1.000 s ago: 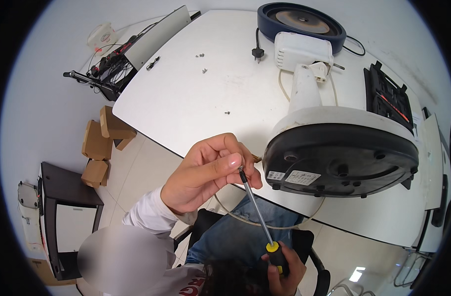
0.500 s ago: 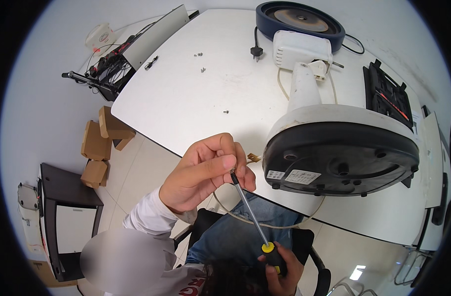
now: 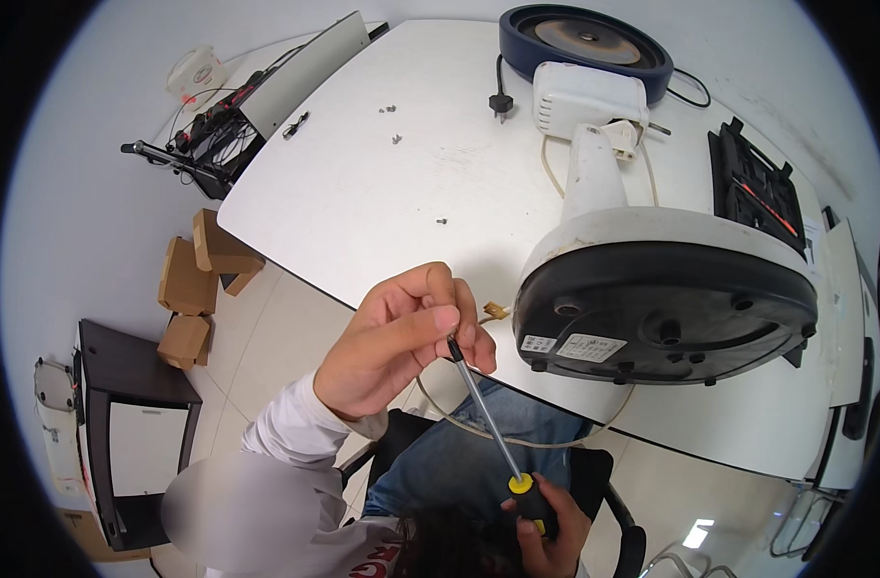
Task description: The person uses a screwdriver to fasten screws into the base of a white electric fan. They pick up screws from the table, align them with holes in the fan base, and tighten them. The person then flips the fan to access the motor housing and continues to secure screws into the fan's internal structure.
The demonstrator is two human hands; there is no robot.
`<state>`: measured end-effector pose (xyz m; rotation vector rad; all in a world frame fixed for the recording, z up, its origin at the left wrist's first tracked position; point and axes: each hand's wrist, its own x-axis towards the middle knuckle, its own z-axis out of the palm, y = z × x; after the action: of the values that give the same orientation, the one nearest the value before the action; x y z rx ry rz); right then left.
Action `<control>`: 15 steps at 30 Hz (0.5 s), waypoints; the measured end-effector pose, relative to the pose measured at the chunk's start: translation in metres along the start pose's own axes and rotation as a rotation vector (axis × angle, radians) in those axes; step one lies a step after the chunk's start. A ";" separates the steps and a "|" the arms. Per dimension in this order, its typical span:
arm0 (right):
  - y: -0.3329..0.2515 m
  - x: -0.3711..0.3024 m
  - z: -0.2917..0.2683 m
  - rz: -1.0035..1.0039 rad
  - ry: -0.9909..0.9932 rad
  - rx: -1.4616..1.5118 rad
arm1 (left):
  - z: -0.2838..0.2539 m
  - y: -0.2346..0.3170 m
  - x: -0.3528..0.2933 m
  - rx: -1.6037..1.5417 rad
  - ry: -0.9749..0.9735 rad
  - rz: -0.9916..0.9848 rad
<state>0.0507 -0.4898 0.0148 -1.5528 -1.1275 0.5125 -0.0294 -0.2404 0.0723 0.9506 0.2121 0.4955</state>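
Note:
My right hand (image 3: 554,533) is wrapped round the black and yellow handle of a screwdriver (image 3: 489,415), its shaft slanting up to the left. At its black tip my left hand (image 3: 399,339) pinches thumb and fingers together. Whatever tiny piece they hold is mostly hidden. Just right of my left hand, a white appliance (image 3: 599,173) lies on its side on the table. Its black oval underside (image 3: 642,313) with round feet and labels faces me. A cable end with a small brown connector (image 3: 497,310) sticks out beside the base.
Several small screws (image 3: 442,222) lie scattered on the white table (image 3: 344,207). Behind the appliance are a dark blue round device (image 3: 586,43) and a black plug (image 3: 501,102). An open black tool case (image 3: 760,188) sits at the right. A pale cable (image 3: 546,443) loops over my lap.
Almost nothing differs. My left hand and the screwdriver tip have shifted very slightly, still together. The appliance stays in place.

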 end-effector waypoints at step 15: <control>0.000 0.000 0.000 0.028 -0.026 0.042 | 0.003 0.003 -0.003 0.130 0.102 0.040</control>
<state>0.0506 -0.4901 0.0153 -1.5319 -1.1089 0.5732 -0.0313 -0.2428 0.0761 1.0589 0.3208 0.5730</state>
